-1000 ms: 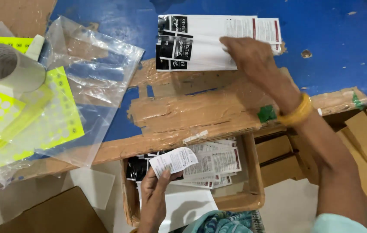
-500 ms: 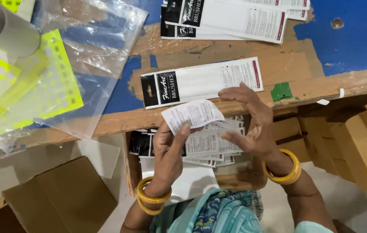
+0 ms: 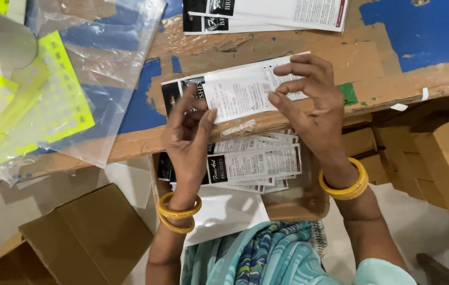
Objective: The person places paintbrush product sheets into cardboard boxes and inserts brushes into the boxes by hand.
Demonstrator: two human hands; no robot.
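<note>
Head view: hands at the near edge of a worn wooden table [image 3: 298, 47] patched with blue. Left hand [image 3: 187, 140] and right hand [image 3: 311, 103] pinching a white paper slip [image 3: 237, 94] between them, left fingertips on its lower left corner, right thumb and forefinger on its right end, remaining right fingers spread. Slip small, oblong, densely printed in black, held just above a long black-and-white card [image 3: 182, 89] lying flat on the table. Yellow bangles on both wrists. Below the hands, brown cardboard box [image 3: 293, 203] stacked with more printed cards [image 3: 256, 163]. Further cards [image 3: 267, 13] at the far edge. At left, clear plastic bags [image 3: 108, 68] over neon yellow sheets [image 3: 61, 105], pale tape roll [image 3: 0, 39] beside them. Loose cardboard [image 3: 84, 237] on the floor, lower left.
</note>
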